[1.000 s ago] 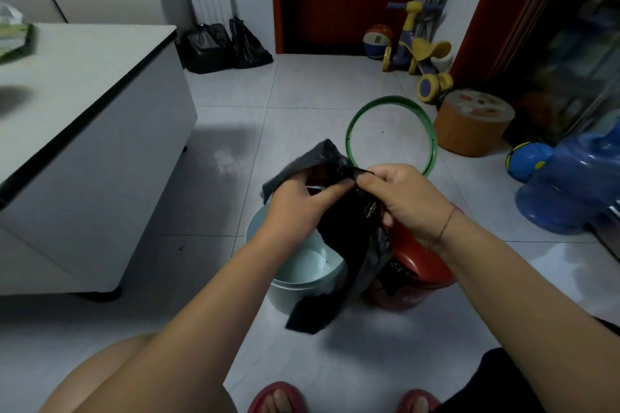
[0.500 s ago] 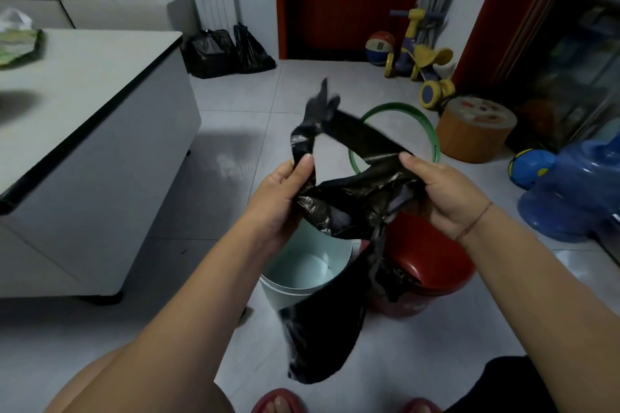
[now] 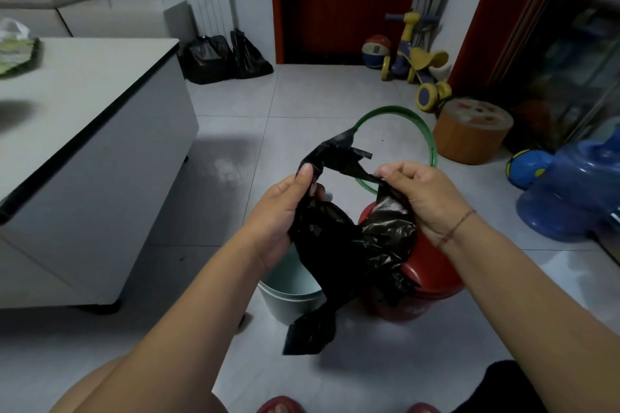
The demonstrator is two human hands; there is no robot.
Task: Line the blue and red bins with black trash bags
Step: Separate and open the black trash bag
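Trash bag (image 3: 339,245), black and crumpled, held up over both bins. Left hand (image 3: 281,211): grip pinched on the top edge. Right hand (image 3: 422,198): grip clamped on the opposite side. Blue bin (image 3: 288,292) and red bin (image 3: 432,285) stand side by side on the floor (image 3: 302,94) beneath.

The trash bag (image 3: 335,251) hides much of blue bin (image 3: 288,295) and red bin (image 3: 432,278).

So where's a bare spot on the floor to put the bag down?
Bare tiles lie between the table and the blue bin, and between the ring and the full bags by the door. The right is crowded: stool, ball, jug.
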